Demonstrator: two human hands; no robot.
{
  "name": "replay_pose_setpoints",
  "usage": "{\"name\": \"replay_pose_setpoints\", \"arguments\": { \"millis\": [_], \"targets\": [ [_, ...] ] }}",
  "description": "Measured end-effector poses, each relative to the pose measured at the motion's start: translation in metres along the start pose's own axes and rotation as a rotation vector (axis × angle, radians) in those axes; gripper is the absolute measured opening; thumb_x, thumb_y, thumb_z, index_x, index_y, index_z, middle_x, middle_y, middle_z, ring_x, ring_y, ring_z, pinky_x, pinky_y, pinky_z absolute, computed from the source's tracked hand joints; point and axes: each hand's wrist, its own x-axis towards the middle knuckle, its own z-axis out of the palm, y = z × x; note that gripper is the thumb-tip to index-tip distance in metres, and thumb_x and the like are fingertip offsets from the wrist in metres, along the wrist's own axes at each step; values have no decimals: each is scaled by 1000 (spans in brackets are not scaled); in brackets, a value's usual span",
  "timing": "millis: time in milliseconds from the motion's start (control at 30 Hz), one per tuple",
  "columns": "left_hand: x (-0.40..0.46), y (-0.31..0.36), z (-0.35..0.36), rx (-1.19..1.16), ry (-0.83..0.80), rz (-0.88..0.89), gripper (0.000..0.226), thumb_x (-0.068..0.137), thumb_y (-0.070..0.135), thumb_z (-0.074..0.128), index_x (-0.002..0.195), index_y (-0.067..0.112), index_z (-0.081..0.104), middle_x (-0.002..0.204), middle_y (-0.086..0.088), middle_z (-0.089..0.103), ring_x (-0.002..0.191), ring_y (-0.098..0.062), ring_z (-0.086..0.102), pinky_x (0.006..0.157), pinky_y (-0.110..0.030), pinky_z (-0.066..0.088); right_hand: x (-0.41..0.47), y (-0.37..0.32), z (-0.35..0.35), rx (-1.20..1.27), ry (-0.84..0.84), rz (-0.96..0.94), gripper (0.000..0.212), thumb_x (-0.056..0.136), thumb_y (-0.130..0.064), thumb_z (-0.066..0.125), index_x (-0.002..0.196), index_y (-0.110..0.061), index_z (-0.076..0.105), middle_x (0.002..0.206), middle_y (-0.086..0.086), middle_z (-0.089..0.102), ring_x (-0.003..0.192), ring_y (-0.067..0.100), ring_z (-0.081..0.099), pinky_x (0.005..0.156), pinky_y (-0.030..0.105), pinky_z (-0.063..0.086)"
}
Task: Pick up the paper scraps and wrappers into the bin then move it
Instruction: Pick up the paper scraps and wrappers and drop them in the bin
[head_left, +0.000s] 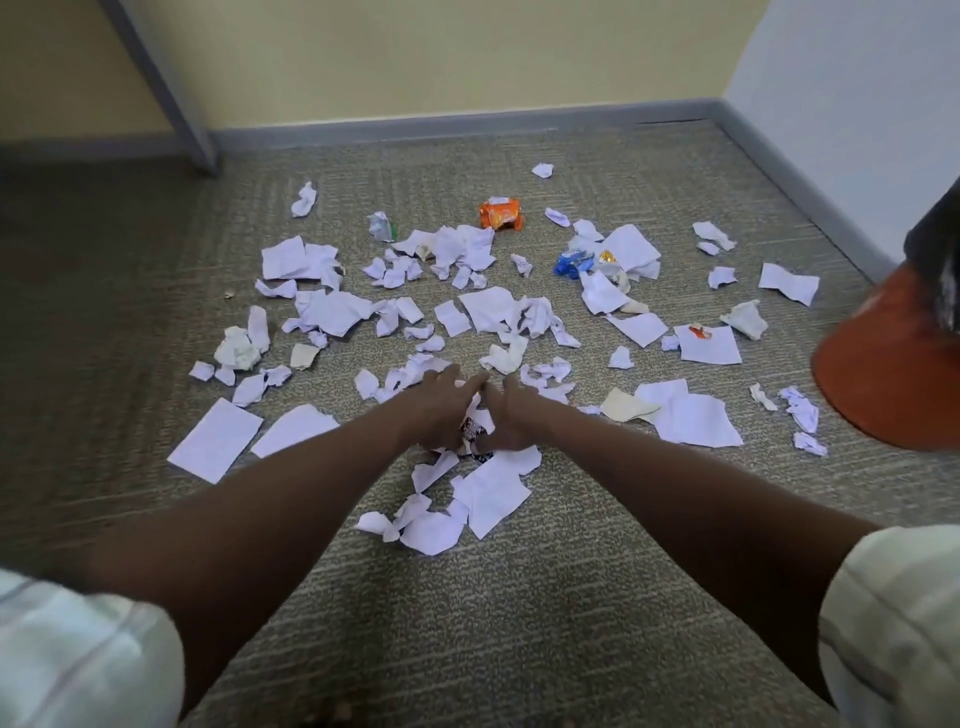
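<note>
Here both hands (470, 415) grip nothing, fingers spread over scraps (332, 312), orange bin (883, 364) far right.

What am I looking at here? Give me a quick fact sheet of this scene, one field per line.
setting: carpeted floor in a room corner
litter: white paper scraps scattered widely
coloured items: orange wrapper far centre; blue wrapper to its right
left hand: reaching into the middle of the litter, fingers extended
right hand: beside the left, on the same small pile
between the hands: dark printed wrapper
bin: an orange object at the right edge, possibly the bin; cannot tell
progress: most litter still on the floor
</note>
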Motion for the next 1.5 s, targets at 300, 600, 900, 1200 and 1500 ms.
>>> {"name": "replay_pose_setpoints", "arguments": {
  "millis": [300, 600, 900, 1200, 1500],
  "targets": [
    [17, -20, 48, -34, 88, 37, 103, 76, 38, 79, 154, 20, 15, 153, -27, 17, 134, -49, 28, 106, -53, 37, 3, -8, 37, 115, 209, 26, 76, 81, -33, 70, 142, -16, 29, 138, 18, 32, 127, 46, 31, 92, 49, 44],
    [9, -24, 52, -166, 357, 179, 13, 89, 8, 55, 101, 9, 50, 103, -17, 45, 88, -37, 57, 73, -45, 48, 7, -12, 34, 178, 283, -53, 30, 88, -3, 48, 118, -5, 49, 109, 24, 48, 96, 41, 55, 71, 38, 37],
    [12, -48, 45, -330, 338, 136, 11, 82, -1, 58, 90, 6, 59, 96, -15, 50, 82, -29, 53, 66, -32, 37, 4, 7, 4, 207, 293, -34, 11, 79, 5, 52, 80, -5, 48, 100, 27, 60, 93, 35, 57, 62, 31, 27],
    [-29, -33, 63, -267, 216, 106, 75, 78, 84, 29, 124, 27, 46, 123, -4, 38, 113, -22, 41, 92, -44, 43, -10, 24, 4, -15, 105, -44, 19, 86, 0, 51, 104, 0, 54, 114, 25, 60, 107, 35, 58, 68, 30, 35],
    [-29, -24, 95, 89, 314, 327, 60, 91, 71, 22, 127, 27, 40, 128, -8, 37, 107, -27, 46, 66, -42, 55, -18, 30, 6, -50, 75, -35, 12, 90, -5, 50, 101, -9, 46, 118, 25, 58, 110, 36, 56, 71, 30, 35]
  ]
}}
